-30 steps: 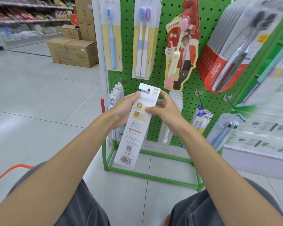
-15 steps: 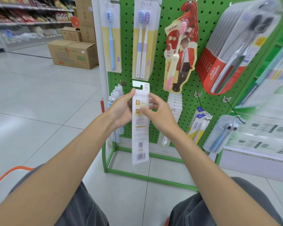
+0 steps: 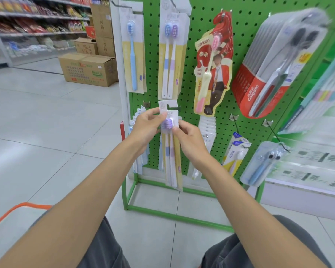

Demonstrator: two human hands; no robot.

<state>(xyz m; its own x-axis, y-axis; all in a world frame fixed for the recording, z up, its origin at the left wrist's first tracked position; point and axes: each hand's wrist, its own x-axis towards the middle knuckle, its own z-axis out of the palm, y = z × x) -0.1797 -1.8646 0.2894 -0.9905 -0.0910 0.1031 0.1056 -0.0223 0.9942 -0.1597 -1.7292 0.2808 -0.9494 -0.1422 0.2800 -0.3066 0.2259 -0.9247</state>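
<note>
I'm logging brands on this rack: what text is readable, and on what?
"Colgate": red-and-clear toothbrush multipack.
"canban", "参半": red figure-shaped toothbrush card.
Too small to read: print on the held yellow-and-white twin toothbrush pack.
Blurred: print on the brown cardboard box and the white shelf labels.

right-side shelf goods (image 3: 317, 161) blurred.

Our green pegboard rack (image 3: 201, 16) stands on the tiled floor (image 3: 46, 132); toothbrush packs (image 3: 132, 55) hang from its hooks, and the twin pack (image 3: 175, 161) we hold sits at a black hook (image 3: 173, 108).
</note>
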